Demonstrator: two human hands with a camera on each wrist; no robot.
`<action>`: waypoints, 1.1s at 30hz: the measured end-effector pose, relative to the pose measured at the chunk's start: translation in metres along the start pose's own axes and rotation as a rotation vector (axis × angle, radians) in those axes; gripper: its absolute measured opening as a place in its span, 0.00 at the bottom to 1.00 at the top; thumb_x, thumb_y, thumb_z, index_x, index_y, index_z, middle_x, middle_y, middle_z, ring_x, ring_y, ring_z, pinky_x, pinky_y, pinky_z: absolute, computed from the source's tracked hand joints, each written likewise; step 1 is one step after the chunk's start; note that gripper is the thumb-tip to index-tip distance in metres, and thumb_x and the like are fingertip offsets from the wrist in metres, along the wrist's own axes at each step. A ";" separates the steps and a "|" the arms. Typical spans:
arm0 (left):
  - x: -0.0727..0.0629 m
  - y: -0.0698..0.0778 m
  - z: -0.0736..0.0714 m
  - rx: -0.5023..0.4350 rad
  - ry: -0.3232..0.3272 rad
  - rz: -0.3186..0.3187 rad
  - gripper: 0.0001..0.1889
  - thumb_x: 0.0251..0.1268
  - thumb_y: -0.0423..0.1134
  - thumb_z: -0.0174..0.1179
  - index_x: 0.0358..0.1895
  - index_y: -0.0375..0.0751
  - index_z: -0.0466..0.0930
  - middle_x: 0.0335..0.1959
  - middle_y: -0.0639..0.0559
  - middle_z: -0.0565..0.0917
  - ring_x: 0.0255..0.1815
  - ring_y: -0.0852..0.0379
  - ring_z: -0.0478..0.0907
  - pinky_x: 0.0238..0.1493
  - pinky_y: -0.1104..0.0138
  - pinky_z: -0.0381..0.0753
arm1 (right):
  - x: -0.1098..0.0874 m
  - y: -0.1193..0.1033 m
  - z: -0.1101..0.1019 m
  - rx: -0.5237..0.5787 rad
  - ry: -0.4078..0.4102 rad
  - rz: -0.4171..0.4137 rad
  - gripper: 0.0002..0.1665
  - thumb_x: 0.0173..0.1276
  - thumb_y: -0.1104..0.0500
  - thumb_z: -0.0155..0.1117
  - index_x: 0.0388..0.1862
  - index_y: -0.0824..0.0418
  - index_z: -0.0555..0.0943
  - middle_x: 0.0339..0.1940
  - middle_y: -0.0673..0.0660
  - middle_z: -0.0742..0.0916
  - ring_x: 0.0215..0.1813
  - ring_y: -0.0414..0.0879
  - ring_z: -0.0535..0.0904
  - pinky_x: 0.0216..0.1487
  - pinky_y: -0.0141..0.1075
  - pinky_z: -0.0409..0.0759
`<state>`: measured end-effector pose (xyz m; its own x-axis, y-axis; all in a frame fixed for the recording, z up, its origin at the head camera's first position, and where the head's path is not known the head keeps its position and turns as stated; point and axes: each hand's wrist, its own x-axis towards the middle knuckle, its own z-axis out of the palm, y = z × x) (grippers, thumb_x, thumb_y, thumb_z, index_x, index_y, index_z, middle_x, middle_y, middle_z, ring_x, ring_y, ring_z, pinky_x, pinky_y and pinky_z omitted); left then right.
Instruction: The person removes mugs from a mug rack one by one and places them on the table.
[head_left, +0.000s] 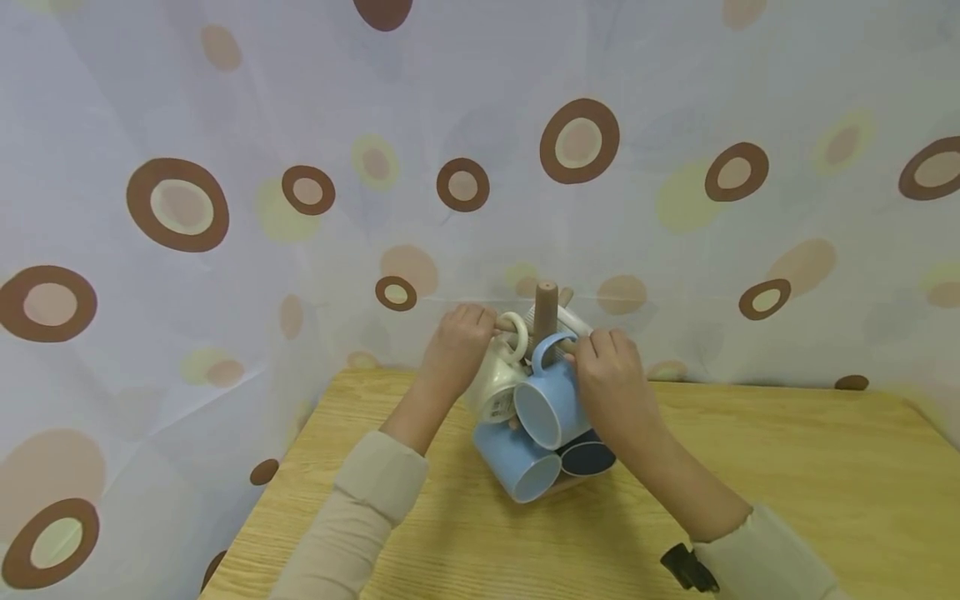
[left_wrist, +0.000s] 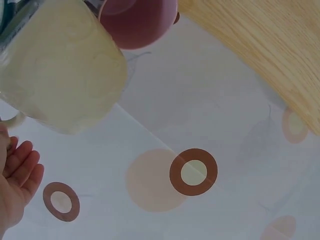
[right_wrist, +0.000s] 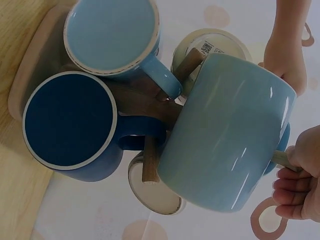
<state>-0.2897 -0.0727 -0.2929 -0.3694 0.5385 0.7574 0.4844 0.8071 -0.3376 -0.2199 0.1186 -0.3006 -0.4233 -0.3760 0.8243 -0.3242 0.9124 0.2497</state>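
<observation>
On the near side of the mug rack (head_left: 546, 321), a lower blue mug (head_left: 510, 454) and a navy mug (head_left: 589, 459) lie beneath an upper blue mug (head_left: 562, 396), whose peg (right_wrist: 286, 159) the right hand (head_left: 617, 387) pinches in its fingers. At the rack's left, the left hand (head_left: 459, 343) likewise pinches the peg bearing a cream mug (head_left: 491, 383). Spotted cloth (head_left: 502, 108) hangs behind.

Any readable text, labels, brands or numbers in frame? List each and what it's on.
None readable.
Cream mug, base: a square code with a dark mark beside it, both too small and blurred to read.
</observation>
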 end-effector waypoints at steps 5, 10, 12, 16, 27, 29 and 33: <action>0.000 0.004 -0.002 0.001 -0.003 -0.006 0.07 0.55 0.38 0.62 0.33 0.37 0.78 0.31 0.48 0.83 0.35 0.53 0.80 0.33 0.68 0.79 | -0.002 0.003 0.002 0.045 0.044 0.011 0.14 0.55 0.65 0.66 0.23 0.74 0.72 0.21 0.64 0.75 0.27 0.55 0.70 0.28 0.42 0.71; 0.001 0.010 -0.008 0.019 0.010 -0.002 0.09 0.54 0.39 0.63 0.33 0.37 0.79 0.31 0.48 0.83 0.34 0.54 0.81 0.33 0.68 0.79 | -0.004 0.012 0.003 0.111 0.074 0.031 0.12 0.54 0.67 0.65 0.24 0.74 0.72 0.22 0.65 0.76 0.27 0.57 0.70 0.29 0.44 0.72; 0.002 0.013 -0.010 0.032 0.014 0.005 0.10 0.54 0.40 0.63 0.33 0.37 0.79 0.31 0.48 0.84 0.33 0.54 0.81 0.33 0.69 0.79 | -0.006 0.017 0.003 0.111 0.076 0.033 0.12 0.54 0.67 0.65 0.24 0.74 0.72 0.23 0.66 0.76 0.27 0.58 0.71 0.29 0.45 0.72; 0.004 0.018 -0.012 0.048 0.011 0.019 0.10 0.54 0.41 0.64 0.33 0.37 0.80 0.31 0.49 0.84 0.33 0.55 0.80 0.33 0.69 0.79 | -0.009 0.025 0.004 0.130 0.089 0.044 0.12 0.54 0.67 0.65 0.24 0.74 0.72 0.23 0.66 0.76 0.27 0.58 0.71 0.29 0.46 0.73; 0.005 0.033 -0.017 0.089 -0.004 0.037 0.08 0.58 0.40 0.62 0.32 0.37 0.80 0.30 0.49 0.83 0.32 0.56 0.80 0.31 0.71 0.78 | -0.014 0.042 0.007 0.167 0.084 0.059 0.12 0.55 0.67 0.64 0.24 0.74 0.71 0.23 0.66 0.77 0.28 0.59 0.72 0.29 0.46 0.73; 0.005 0.035 -0.018 0.102 -0.009 0.041 0.09 0.56 0.40 0.63 0.33 0.37 0.80 0.30 0.49 0.83 0.33 0.56 0.80 0.32 0.71 0.78 | -0.014 0.044 0.006 0.171 0.082 0.060 0.11 0.55 0.68 0.65 0.24 0.74 0.72 0.23 0.66 0.77 0.27 0.59 0.72 0.29 0.46 0.73; 0.006 0.040 -0.020 0.115 0.001 0.053 0.09 0.54 0.40 0.64 0.32 0.37 0.80 0.28 0.50 0.83 0.31 0.57 0.78 0.30 0.71 0.77 | -0.015 0.048 0.006 0.198 0.068 0.088 0.10 0.54 0.70 0.66 0.25 0.74 0.72 0.24 0.66 0.77 0.28 0.59 0.72 0.29 0.46 0.73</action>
<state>-0.2570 -0.0419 -0.2905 -0.3450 0.5814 0.7369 0.4091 0.7997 -0.4394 -0.2341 0.1672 -0.3038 -0.4010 -0.2784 0.8727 -0.4513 0.8891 0.0762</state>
